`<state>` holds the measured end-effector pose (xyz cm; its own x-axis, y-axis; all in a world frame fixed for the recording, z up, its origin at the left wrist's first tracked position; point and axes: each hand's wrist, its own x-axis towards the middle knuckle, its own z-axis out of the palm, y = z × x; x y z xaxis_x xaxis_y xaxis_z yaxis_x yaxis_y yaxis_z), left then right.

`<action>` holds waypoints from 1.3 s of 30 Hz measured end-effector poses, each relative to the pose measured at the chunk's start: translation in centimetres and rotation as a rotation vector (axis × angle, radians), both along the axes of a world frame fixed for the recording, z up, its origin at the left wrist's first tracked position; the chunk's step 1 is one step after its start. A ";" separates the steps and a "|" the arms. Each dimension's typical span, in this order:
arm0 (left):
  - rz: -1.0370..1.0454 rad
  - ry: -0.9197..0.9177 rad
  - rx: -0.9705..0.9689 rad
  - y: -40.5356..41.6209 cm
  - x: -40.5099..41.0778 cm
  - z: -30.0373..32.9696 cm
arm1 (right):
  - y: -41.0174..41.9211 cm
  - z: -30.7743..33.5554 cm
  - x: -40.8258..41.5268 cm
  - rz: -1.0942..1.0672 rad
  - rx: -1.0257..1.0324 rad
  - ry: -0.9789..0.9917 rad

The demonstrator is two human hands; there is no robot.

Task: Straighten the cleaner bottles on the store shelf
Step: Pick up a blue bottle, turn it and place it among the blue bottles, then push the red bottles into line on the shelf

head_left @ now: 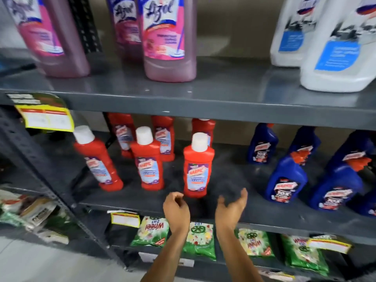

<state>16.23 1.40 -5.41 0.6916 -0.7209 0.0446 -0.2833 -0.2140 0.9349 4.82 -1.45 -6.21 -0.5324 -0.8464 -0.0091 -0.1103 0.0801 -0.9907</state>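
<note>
Several red cleaner bottles with white caps stand on the middle shelf [254, 212]. The front right one [198, 169] is upright, a middle one [149, 165] stands beside it, and the left one [97, 159] leans. More red bottles [164, 137] stand behind them. My left hand [176, 206] hovers just below and in front of the front right bottle, fingers loosely curled, holding nothing. My right hand [232, 204] is to that bottle's right, palm up, fingers apart, holding nothing. Neither hand touches a bottle.
Blue cleaner bottles [286, 178] fill the right of the same shelf. Pink bottles [168, 37] and white jugs [335, 49] stand on the shelf above. Green detergent packets [150, 233] lie below. Yellow price tags [47, 119] hang from shelf edges.
</note>
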 end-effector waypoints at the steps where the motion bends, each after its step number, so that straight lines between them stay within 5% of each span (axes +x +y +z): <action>1: 0.048 -0.019 -0.001 0.1 1.2 0.0 | 0.3 -0.3 1.6 0.087 0.014 0.056; 5: 0.184 -0.183 0.184 -0.8 6.4 -0.6 | 0.7 -0.1 6.4 0.203 0.197 0.340; 12: 0.170 -0.306 0.372 -3.3 9.5 -0.9 | -0.9 -0.3 9.3 0.039 0.300 0.609; 25: 0.131 -0.480 0.359 -3.1 9.6 -1.9 | -1.8 -0.3 9.5 0.018 0.267 0.672; 39: 0.095 -0.457 0.357 -2.8 9.5 -2.3 | -1.2 -0.5 9.0 0.058 0.263 0.629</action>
